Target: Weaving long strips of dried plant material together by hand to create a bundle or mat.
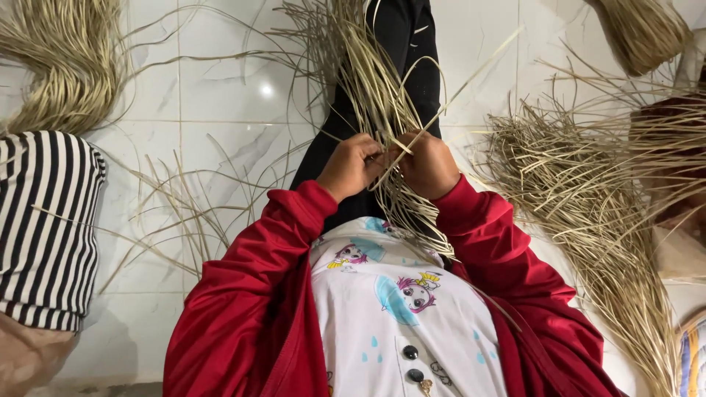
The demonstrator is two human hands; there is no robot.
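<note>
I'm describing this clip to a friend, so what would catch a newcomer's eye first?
First, the two hands, left hand and right hand, meeting at centre around a bunch of pale straw strands, framed by bright red sleeves. Next, the big straw pile on the white tiled floor at right, and a black-and-white striped cloth at the left edge.

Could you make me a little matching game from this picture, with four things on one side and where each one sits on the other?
Things:
1. Striped cloth
2. Large loose heap of straw strips
3. Strips being worked by both hands
4. Black buttons

Places:
A. On the white printed shirt, low in the middle
B. At the left edge of the view
C. On the floor tiles to the right
D. In the middle, pinched between the left hand and right hand

Pairs: 1-B, 2-C, 3-D, 4-A
</note>
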